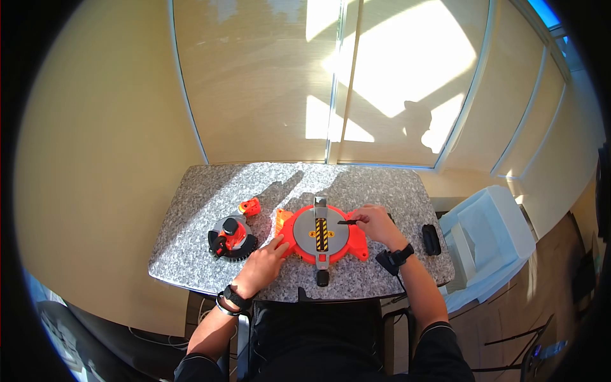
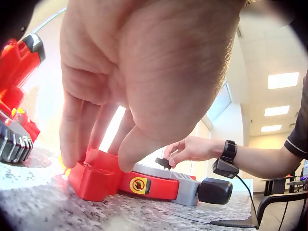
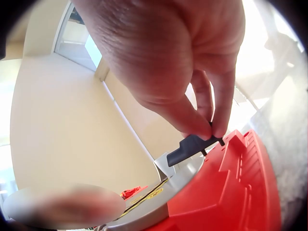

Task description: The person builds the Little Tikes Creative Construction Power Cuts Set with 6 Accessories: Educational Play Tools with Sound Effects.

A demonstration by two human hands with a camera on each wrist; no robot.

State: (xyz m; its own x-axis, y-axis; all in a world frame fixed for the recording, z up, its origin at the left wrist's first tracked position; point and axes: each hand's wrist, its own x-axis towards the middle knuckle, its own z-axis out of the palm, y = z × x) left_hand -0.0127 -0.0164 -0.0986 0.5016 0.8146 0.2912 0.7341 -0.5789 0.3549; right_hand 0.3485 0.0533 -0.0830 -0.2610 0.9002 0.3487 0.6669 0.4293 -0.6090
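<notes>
A red toy miter saw base (image 1: 359,245) with a round grey turntable (image 1: 301,223) and a black-and-yellow striped strip lies on the speckled table. At its left end, my left hand (image 1: 261,265) holds the red corner, thumb on one side and fingers on the other in the left wrist view. My right hand (image 1: 377,224) pinches a small black plastic piece (image 3: 185,150) between thumb and fingertips, above the turntable's right part. Two short pegs stick down from this piece in the right wrist view. A black knob (image 1: 323,278) points toward me from the base's front.
Left of the base stands a red and black toy saw head (image 1: 233,235), with a small red-orange part (image 1: 250,206) behind it. A black case (image 1: 431,240) lies at the table's right edge. Beyond that edge is a white lined bin (image 1: 490,239).
</notes>
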